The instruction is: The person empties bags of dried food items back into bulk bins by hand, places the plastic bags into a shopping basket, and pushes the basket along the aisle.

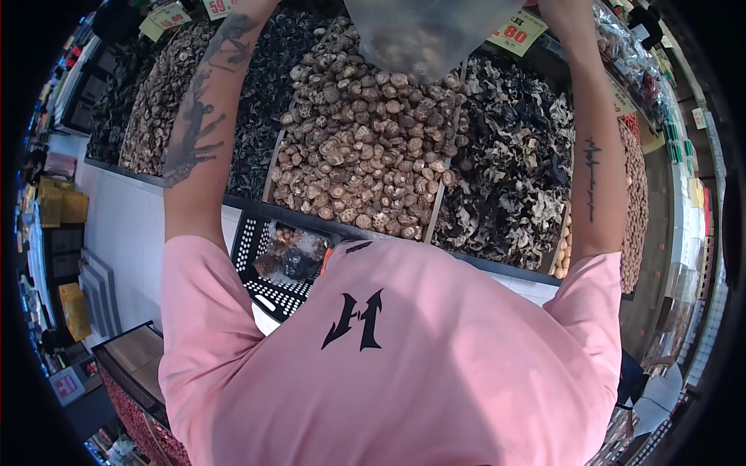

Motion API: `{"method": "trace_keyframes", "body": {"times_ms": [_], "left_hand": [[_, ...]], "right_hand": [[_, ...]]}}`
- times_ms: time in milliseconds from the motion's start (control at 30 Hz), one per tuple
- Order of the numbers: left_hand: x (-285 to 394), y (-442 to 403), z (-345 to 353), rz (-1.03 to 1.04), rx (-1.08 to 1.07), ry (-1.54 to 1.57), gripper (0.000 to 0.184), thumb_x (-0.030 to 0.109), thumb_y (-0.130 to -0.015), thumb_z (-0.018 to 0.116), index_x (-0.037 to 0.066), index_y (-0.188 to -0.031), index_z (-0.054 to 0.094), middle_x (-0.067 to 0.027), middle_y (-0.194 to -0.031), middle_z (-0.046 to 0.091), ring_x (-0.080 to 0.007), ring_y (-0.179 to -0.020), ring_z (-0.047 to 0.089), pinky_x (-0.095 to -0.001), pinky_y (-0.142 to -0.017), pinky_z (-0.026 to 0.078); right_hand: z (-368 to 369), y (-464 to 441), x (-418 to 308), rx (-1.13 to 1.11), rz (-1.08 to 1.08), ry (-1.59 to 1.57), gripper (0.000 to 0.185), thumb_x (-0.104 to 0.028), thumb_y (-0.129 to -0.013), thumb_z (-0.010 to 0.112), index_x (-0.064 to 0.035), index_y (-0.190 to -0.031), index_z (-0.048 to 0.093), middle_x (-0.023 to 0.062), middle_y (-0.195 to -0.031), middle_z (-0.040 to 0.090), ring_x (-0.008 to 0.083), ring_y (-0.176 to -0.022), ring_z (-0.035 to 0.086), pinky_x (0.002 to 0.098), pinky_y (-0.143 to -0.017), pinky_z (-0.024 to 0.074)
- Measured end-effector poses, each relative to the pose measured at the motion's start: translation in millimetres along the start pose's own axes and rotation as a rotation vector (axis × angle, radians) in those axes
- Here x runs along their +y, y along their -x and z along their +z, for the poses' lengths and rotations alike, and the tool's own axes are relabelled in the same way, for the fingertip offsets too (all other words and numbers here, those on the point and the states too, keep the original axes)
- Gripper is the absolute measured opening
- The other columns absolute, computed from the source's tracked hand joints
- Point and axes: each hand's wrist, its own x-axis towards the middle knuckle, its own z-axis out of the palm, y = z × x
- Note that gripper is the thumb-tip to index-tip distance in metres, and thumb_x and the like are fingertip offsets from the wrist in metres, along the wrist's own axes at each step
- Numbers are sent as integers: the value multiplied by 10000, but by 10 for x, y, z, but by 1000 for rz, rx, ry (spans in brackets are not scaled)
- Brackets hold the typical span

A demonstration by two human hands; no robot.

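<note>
A clear plastic bag (427, 35) with dried mushrooms in its bottom hangs at the top middle, over a heap of dried shiitake mushrooms (365, 147). My left forearm (206, 116) reaches up past the top edge, so the hand itself is out of frame. Only the base of my right hand (561, 9) shows at the top, close to the bag's right side. Its fingers are cut off, and whether they grip the bag cannot be seen. Dried black fungus (505, 155) fills the section right of the shiitake.
A black shopping basket (252, 233) with bagged goods stands below the display. Price cards (517, 31) rise along the back. More dark dried goods (268, 101) and small mushrooms (159, 101) lie to the left. Dividers (439, 206) separate the heaps. A person's pale clothing (659, 396) shows at lower right.
</note>
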Motion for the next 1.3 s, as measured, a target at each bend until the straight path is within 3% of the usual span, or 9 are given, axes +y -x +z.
{"method": "trace_keyframes", "body": {"times_ms": [33,267,400,500,667,800,933,1067,1300], "left_hand": [[135,100,-14,34,44,55,159,101,-840,656,1,-940,583,6,-669,547,-45,-560,460,-234,-492,363],[48,-59,10,15,129,279,213,135,-935,572,-15,-1084,595,-13,-815,618,-59,-653,526,-217,-555,428],[531,362,-47,65,-142,245,504,253,-960,550,-33,-1353,415,-177,-1291,488,-210,-1216,478,-352,-1006,412],[457,839,368,159,-322,169,963,407,-721,812,52,-1450,292,-150,-1377,431,-239,-1243,476,-380,-1002,453],[607,1466,598,-38,-297,692,343,142,-840,683,35,-1154,597,-53,-1025,668,-106,-950,594,-286,-835,487],[474,1683,293,-151,-105,736,233,77,-906,589,4,-1126,610,-58,-1038,668,-122,-954,619,-299,-829,511],[582,1988,113,-660,65,1635,288,83,-952,555,38,-1236,539,-80,-1160,612,-191,-1028,625,-390,-897,541],[687,2485,515,-621,63,1220,319,76,-917,597,57,-1233,557,-51,-1143,613,-171,-1041,604,-311,-885,494],[876,3210,781,-234,-1,263,517,190,-782,715,5,-1229,533,-171,-1301,462,-303,-1235,447,-383,-1033,375]], "right_hand": [[-47,26,16,181,-328,100,225,-126,-974,490,20,-912,650,47,-710,618,110,-543,565,251,-496,443],[-188,159,-99,147,-332,227,161,-38,-898,527,29,-930,670,70,-751,661,103,-630,589,255,-580,471],[-222,332,-341,94,-164,-214,312,-221,-1003,472,9,-1077,669,26,-852,688,62,-607,589,197,-556,423],[-18,625,-552,-14,-113,-274,252,-183,-976,522,10,-1046,669,25,-881,681,75,-754,599,220,-663,446],[446,1168,-831,-196,-143,-329,249,-106,-897,592,37,-1095,642,97,-1061,659,160,-990,602,278,-868,462],[520,1451,-825,-79,-441,123,710,-201,-721,757,-27,-1353,483,197,-1401,436,341,-1259,467,404,-1029,394],[768,1889,-476,-344,41,-15,954,-184,-689,765,-2,-1473,253,233,-1443,370,348,-1353,354,440,-1121,265],[684,2051,92,-441,618,-435,518,-58,-771,689,64,-1247,524,184,-1165,625,235,-998,648,370,-892,509],[516,2195,23,-296,747,-1067,311,-120,-916,506,54,-1168,560,151,-1056,657,240,-925,673,346,-818,552]]}}
